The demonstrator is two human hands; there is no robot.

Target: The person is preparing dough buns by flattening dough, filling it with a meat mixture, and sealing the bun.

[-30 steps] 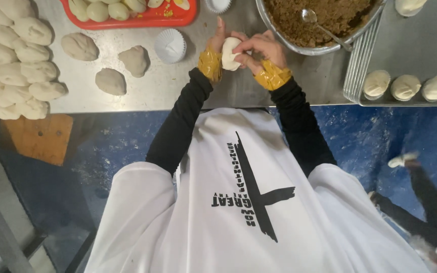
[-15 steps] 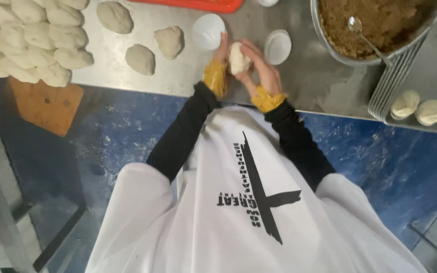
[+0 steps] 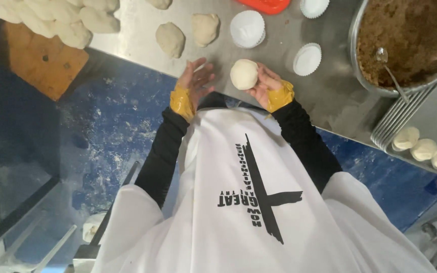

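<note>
White apron cloth fills the near field, bearing a black cross-shaped print with lettering, over black sleeves ending in yellow cuffs. Beyond it, the right hand (image 3: 265, 85) cups a smooth round dough ball (image 3: 244, 74) in curled fingers, held just above the near edge of the steel table (image 3: 279, 40). The left hand (image 3: 194, 81) is spread open, palm up, holding nothing and clear of the ball. A second ago and half a second ago both hands were closed together around the ball; now they are parted, and the ball rests in the right hand alone.

Farther on the table lie two rough dough lumps (image 3: 170, 39), an empty white paper cup (image 3: 248, 29) and a second cup (image 3: 307, 59) just right of the ball. To the right stands a large metal bowl (image 3: 360, 60) of brown crumbly filling with a spoon (image 3: 391, 71) in it; the bowl is cut off by the frame. A pile of dough pieces (image 3: 61, 15) at upper left, an orange tray (image 3: 269, 5) at the top edge and a row of finished balls (image 3: 423, 149) at right are each only partly visible. What the objects at lower left are cannot be made out.
</note>
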